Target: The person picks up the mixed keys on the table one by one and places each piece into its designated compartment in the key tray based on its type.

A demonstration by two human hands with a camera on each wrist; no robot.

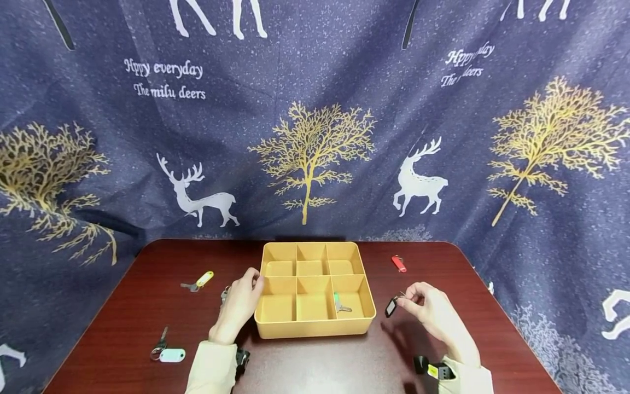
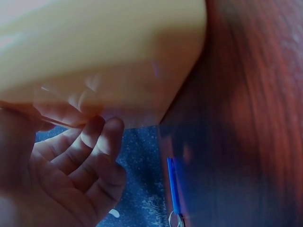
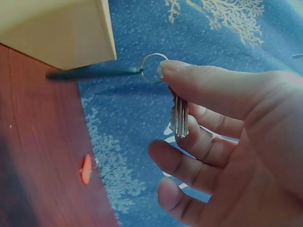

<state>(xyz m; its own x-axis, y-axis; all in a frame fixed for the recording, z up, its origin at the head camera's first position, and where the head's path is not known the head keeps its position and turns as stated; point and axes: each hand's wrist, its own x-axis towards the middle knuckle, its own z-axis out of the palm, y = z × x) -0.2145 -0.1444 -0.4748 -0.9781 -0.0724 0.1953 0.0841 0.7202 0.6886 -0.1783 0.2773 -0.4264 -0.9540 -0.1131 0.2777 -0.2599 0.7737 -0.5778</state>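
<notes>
My right hand (image 1: 431,312) pinches a key (image 3: 180,113) by its head and split ring, right of the yellow divided box (image 1: 315,328). From that ring hangs a black key tag (image 1: 391,307); it looks dark and edge-on in the right wrist view. On the box's left side, my left hand (image 1: 241,298) holds the rim, with the thumb at the edge and fingers against the wall. A key with a green tag (image 1: 343,306) lies in the front right compartment. Beside the left hand is a blue key tag (image 2: 173,187) on a ring, mostly hidden in the head view.
Left on the brown table (image 1: 123,306) lie a key with a yellow tag (image 1: 204,279) and a key with a pale mint tag (image 1: 172,355). A red key tag (image 1: 398,264) lies behind the right hand. A patterned dark blue cloth (image 1: 315,82) hangs behind the table.
</notes>
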